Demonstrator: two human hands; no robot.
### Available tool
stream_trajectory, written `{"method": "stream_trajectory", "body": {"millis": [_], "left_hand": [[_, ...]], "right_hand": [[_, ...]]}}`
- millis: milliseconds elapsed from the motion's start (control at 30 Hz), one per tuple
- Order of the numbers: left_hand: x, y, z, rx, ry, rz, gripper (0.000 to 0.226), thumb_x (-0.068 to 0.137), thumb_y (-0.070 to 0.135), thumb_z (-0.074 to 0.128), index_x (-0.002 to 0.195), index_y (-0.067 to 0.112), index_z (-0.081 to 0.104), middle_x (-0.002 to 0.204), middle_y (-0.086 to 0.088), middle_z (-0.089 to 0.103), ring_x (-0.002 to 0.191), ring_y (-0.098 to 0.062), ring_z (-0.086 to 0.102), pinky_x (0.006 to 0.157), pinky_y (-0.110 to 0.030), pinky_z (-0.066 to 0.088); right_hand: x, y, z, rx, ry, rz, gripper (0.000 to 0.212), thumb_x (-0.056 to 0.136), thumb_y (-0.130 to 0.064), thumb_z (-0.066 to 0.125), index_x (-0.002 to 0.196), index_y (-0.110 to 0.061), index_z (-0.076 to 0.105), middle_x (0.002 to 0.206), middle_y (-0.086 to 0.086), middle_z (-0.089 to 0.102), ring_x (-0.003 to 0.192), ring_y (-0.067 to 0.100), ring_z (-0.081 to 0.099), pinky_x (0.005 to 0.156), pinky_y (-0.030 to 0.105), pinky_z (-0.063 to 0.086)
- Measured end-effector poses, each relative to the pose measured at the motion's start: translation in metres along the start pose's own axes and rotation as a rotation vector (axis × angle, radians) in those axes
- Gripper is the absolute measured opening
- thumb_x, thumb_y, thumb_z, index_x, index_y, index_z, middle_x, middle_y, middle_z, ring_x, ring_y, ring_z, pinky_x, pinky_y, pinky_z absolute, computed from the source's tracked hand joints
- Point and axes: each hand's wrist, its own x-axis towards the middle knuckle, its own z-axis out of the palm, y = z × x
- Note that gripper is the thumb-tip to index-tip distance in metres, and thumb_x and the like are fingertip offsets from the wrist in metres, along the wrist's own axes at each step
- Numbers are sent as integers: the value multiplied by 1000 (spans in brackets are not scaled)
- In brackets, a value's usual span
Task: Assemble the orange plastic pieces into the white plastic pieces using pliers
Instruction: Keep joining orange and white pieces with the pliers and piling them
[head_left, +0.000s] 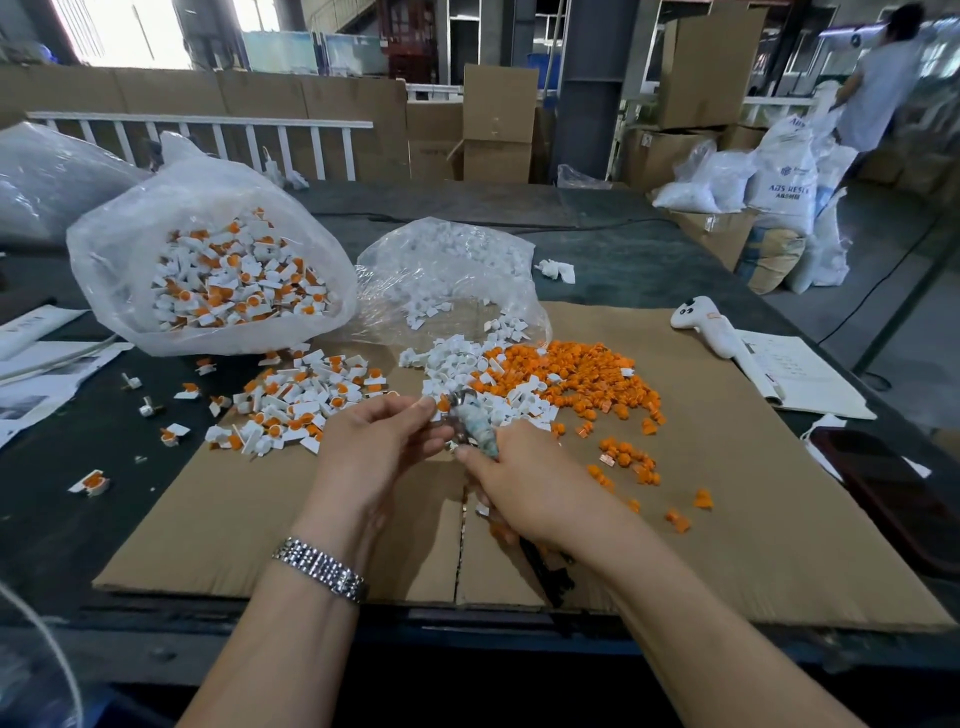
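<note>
My right hand (524, 488) grips the pliers (470, 426) by their handles, jaws pointing away over the cardboard sheet (727, 519). My left hand (374, 441) pinches a small piece at the pliers' jaws, and the fingers hide most of it. Loose orange pieces (592, 379) lie in a heap to the right of the jaws. Loose white pieces (457, 364) are piled just beyond the hands. Assembled white-and-orange pieces (301, 400) lie in a pile to the left.
A large plastic bag of assembled pieces (234, 280) stands at the back left, and a smaller bag of white pieces (457, 260) behind the piles. A white handle-shaped object (706, 325) and papers (800, 374) lie at the right. A person stands far right.
</note>
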Motion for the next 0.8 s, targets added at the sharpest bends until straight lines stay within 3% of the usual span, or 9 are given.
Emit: {"method": "stream_trajectory", "body": {"millis": [133, 200, 267, 367, 467, 533, 600, 700, 800], "left_hand": [[2, -2, 1, 17, -22, 8, 6, 91, 1, 72, 87, 0, 69, 72, -13, 74, 64, -17, 75, 58, -19, 59], [3, -5, -1, 6, -54, -3, 5, 91, 2, 73, 87, 1, 70, 72, -13, 75, 67, -18, 75, 59, -20, 59], [7, -7, -7, 14, -52, 17, 4, 92, 5, 73, 90, 2, 71, 76, -13, 76, 70, -19, 76, 62, -21, 59], [17, -8, -25, 158, 62, 109, 7, 92, 11, 75, 96, 6, 74, 81, -10, 79, 75, -19, 77, 67, -23, 61], [28, -3, -46, 354, 295, 208, 7, 90, 10, 77, 94, 15, 75, 83, -3, 79, 73, -11, 76, 69, -25, 58], [32, 1, -56, 475, 465, 282, 16, 90, 11, 78, 104, 19, 75, 99, 1, 78, 74, -2, 71, 67, -21, 52], [32, 2, -59, 594, 536, 358, 29, 93, 12, 75, 120, 20, 71, 115, 5, 71, 78, 2, 68, 67, -22, 51], [30, -2, -47, 763, 364, 426, 23, 95, 14, 71, 115, 25, 71, 117, 7, 70, 97, -11, 68, 85, -37, 59], [30, -17, -24, 968, 29, 406, 18, 97, 16, 69, 109, 29, 72, 104, 18, 66, 93, 4, 60, 77, -19, 51]], "right_hand": [[-1, 2, -1, 56, -29, 36, 36, 105, -36, 50, 92, -4, 57, 70, 10, 59, 52, 23, 56, 60, 40, 56], [-3, 4, -12, 225, -140, 65, 38, 105, -36, 49, 91, -2, 57, 61, 7, 58, 44, 17, 56, 46, 29, 52], [-5, 7, -25, 235, -204, 65, 41, 103, -43, 50, 87, -6, 57, 56, 1, 61, 45, 13, 59, 44, 23, 48], [6, 23, -42, 34, -44, 66, 50, 98, -58, 49, 90, -10, 63, 69, 4, 65, 57, 15, 59, 57, 34, 53], [23, 46, -60, -206, 186, 105, 38, 98, -57, 48, 88, -21, 54, 79, 0, 62, 66, 16, 58, 57, 31, 46], [32, 63, -67, -383, 259, 166, 35, 97, -54, 51, 87, -21, 49, 86, 2, 59, 72, 16, 56, 57, 32, 42], [41, 79, -68, -489, 289, 211, 40, 96, -56, 53, 96, -16, 52, 98, 5, 58, 83, 20, 57, 66, 36, 48], [51, 94, -63, -625, 301, 268, 62, 93, -65, 49, 122, -11, 52, 123, 13, 55, 113, 32, 54, 94, 49, 49], [56, 102, -56, -729, 299, 280, 71, 93, -70, 43, 132, -11, 49, 134, 16, 50, 125, 35, 48, 101, 51, 45]]}}
